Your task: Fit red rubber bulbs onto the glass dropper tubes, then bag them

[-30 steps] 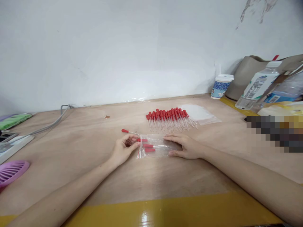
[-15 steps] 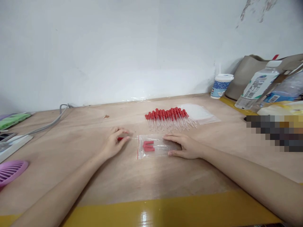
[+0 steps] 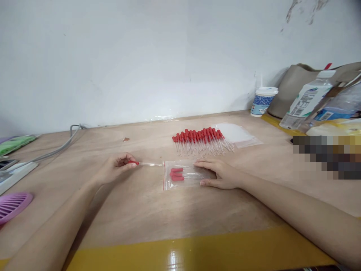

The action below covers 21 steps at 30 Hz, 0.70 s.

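A dropper (image 3: 150, 164) with a red rubber bulb and a clear thin stem is pinched at the bulb by my left hand (image 3: 120, 163). Its tip points right, close to the mouth of a clear zip bag (image 3: 190, 180) with a red line along its left edge. Inside the bag lie droppers whose red bulbs (image 3: 177, 175) face the opening. My right hand (image 3: 218, 174) rests flat across the bag's right end, thumb and fingers apart, covering that end. Behind the bag, a row of several more droppers (image 3: 197, 136) lies with bulbs away from me.
Flat clear bags (image 3: 239, 134) are stacked behind the dropper row. Back right stand a paper cup (image 3: 263, 101), a tilted plastic bottle (image 3: 308, 99) and a grey bag (image 3: 284, 90). A grey cable (image 3: 60, 148) and a pink slatted object (image 3: 14, 207) lie at the left.
My left hand has moved left, away from the bag, with the dropper, so more of its stem shows. The right hand and the bag have stayed put.
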Tool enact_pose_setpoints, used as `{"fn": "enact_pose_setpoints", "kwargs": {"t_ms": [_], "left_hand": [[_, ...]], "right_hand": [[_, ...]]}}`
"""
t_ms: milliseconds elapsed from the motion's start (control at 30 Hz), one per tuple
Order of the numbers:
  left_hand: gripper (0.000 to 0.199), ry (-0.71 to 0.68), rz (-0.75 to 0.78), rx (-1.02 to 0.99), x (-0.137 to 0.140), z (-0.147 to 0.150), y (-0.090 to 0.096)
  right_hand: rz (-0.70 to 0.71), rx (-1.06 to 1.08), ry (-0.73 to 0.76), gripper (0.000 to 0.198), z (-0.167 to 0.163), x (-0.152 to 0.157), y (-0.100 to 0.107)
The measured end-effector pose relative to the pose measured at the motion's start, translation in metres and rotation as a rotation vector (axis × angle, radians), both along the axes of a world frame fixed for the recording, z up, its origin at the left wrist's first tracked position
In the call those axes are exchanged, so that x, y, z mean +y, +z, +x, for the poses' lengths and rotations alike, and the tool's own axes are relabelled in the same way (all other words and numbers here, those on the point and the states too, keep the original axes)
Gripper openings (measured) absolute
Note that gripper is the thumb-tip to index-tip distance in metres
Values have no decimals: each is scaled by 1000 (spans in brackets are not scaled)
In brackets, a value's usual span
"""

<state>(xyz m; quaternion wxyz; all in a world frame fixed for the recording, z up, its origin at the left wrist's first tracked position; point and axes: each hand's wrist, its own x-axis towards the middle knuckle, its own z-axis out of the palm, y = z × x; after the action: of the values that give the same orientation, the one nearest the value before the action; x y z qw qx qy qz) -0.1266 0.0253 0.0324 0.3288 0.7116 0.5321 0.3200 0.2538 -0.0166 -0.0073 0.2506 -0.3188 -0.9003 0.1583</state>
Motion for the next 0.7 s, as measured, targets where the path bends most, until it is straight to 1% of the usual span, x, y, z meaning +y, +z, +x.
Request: {"fn": "enact_pose_setpoints", "kwargs": {"t_ms": [100, 233, 333, 433, 600, 700], "left_hand": [[23, -39, 0, 31, -3, 4, 0], [21, -75, 22, 50, -5, 16, -8], [20, -69, 46, 41, -8, 28, -14], [22, -54, 54, 4, -12, 44, -17], [24, -88, 21, -103, -20, 66, -22], [25, -37, 15, -158, -25, 75, -27]], "right_hand": [[12, 10, 4, 58, 1, 1, -2], [15, 11, 4, 58, 1, 2, -3], [10, 10, 1, 59, 0, 1, -2], [7, 12, -1, 59, 0, 1, -2], [9, 0, 2, 60, 0, 1, -2], [7, -4, 2, 60, 0, 1, -2]]}}
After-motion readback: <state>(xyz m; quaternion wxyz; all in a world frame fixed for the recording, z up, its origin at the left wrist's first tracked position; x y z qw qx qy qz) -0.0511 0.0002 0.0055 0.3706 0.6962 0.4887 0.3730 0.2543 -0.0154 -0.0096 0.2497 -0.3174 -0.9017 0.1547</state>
